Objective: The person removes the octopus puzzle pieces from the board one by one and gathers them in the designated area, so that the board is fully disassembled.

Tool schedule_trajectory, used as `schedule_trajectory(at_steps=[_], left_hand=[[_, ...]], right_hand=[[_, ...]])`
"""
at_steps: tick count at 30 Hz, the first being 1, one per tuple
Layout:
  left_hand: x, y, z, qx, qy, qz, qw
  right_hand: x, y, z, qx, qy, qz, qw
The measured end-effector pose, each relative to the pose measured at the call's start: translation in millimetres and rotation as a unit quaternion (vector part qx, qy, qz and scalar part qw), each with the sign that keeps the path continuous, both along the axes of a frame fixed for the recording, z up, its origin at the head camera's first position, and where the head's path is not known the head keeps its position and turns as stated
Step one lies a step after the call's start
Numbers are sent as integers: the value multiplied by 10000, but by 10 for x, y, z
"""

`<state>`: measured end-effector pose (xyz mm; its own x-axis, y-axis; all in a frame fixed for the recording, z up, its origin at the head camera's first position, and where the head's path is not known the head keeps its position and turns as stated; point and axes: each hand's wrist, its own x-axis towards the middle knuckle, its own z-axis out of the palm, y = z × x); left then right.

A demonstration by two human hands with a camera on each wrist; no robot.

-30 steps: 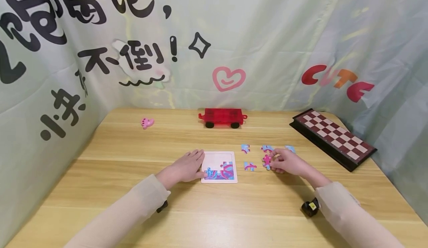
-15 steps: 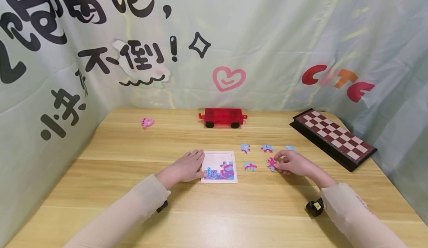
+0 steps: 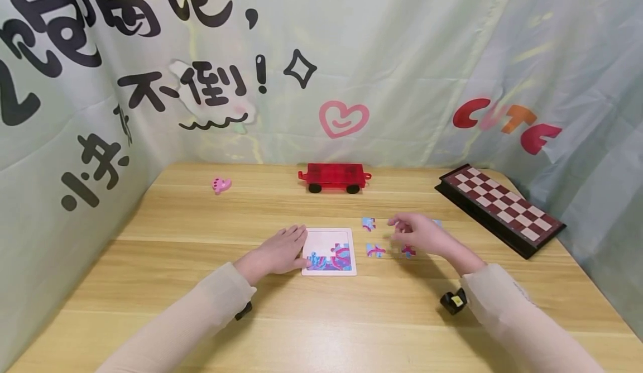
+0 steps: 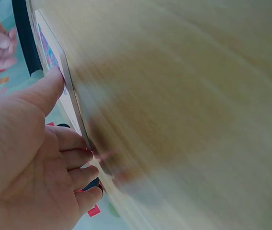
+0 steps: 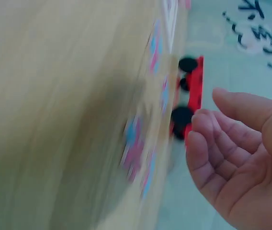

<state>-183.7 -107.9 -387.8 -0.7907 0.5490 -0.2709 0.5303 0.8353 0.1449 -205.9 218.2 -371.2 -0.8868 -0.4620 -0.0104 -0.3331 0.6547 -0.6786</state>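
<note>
My left hand (image 3: 275,252) rests along the left side of a white puzzle tray (image 3: 321,237), fingers stretched out. In the left wrist view its thumb (image 4: 54,86) lies on the tray's rim. Assembled blue, pink and purple jigsaw pieces (image 3: 341,263) fill the tray's lower part. Over the loose pieces hovers my right hand (image 3: 419,233), its fingers loosely bent and nothing between them in the right wrist view. Below it lies a pink jigsaw piece (image 3: 409,252), partly covered. Two other pieces, one upper (image 3: 369,224) and one lower (image 3: 375,250), lie between tray and hand.
A red toy wagon (image 3: 335,176) stands at the back of the table. A pink paw-shaped piece (image 3: 221,185) lies back left, and a chessboard box (image 3: 499,205) back right. One blue piece (image 3: 437,223) shows behind the right hand. A printed curtain (image 3: 402,71) surrounds the table.
My right hand shifted the pink jigsaw piece slightly right, let go of it, then rose and moved left above the pieces. The left hand and tray stayed put.
</note>
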Motion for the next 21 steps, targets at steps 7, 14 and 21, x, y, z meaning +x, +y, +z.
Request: schedule_trajectory(at_steps=[7,14,21], left_hand=[[4,-3,-6,-10,14,-3,10000],[-7,5,-25,-102,66,21,9999],[-12,3,-41,-118,78,46,9999]], right_hand=[[26,-510,-7,-44,41,639,9979],[41,-841,-96,315,47,1280,9913],[38,-963,-174,673,203,1531,9857]])
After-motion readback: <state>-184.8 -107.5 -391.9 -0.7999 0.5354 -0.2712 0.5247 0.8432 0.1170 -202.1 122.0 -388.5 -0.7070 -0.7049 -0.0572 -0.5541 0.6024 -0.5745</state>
